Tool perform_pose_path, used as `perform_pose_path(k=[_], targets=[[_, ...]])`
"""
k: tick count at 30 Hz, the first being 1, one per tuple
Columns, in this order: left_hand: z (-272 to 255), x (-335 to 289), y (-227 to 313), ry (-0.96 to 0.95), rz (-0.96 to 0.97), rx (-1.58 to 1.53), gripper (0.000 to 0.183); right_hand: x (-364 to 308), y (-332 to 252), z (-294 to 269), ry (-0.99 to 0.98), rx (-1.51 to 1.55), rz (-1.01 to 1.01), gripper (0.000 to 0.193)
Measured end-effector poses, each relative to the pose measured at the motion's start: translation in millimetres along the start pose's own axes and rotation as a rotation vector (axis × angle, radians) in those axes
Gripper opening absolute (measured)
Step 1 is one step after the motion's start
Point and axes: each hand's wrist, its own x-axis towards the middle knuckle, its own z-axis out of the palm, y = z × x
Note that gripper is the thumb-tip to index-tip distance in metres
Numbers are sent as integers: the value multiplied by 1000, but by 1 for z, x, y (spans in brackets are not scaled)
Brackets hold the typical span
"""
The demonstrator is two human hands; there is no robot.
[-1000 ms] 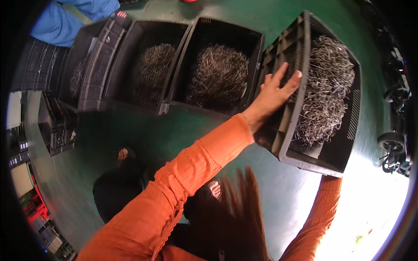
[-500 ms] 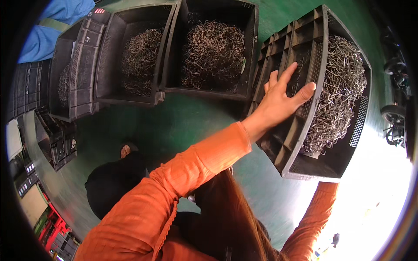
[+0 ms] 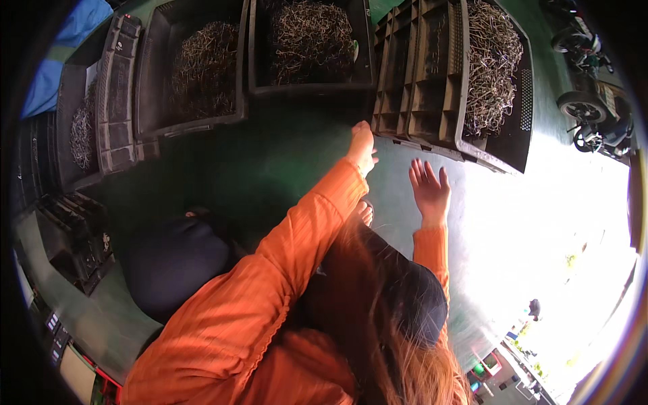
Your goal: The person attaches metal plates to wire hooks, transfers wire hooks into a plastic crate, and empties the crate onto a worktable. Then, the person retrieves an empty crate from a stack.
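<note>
A black ribbed plastic crate [image 3: 422, 74] at the right holds a heap of bent silvery metal wire pieces, like hooks [image 3: 493, 71]. Just off its lower left corner is my left hand [image 3: 362, 147], fingers loosely bent and apart, with nothing seen in it. My right hand [image 3: 432, 194] is below the crate's near edge, palm showing and fingers spread, holding nothing. A small gap shows between each hand and the crate.
More black crates with wire pieces line the far side: a middle one [image 3: 310, 88], one left of it [image 3: 145, 94], and another at far left [image 3: 74, 179]. A black bin [image 3: 74, 236] stands lower left. Motorbikes [image 3: 584, 108] are at far right, beside strong glare.
My left hand has come off the crate's side and moved down and left. My right hand, hidden behind the crate before, now shows below it. The crates sit higher in view.
</note>
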Motion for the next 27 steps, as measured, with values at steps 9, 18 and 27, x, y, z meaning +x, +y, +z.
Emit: perform_pose_path(k=[9,18,27], targets=[[1,30,-7,-197,-84,-385,33,41,20,28,-12,153,-63,42],[-4,22,-17,-287,32,-297,50,6,16,65,-16,43,-83,33],[0,29,-22,-221,71,-283,45,-14,-13,75,-190,201,57,38]])
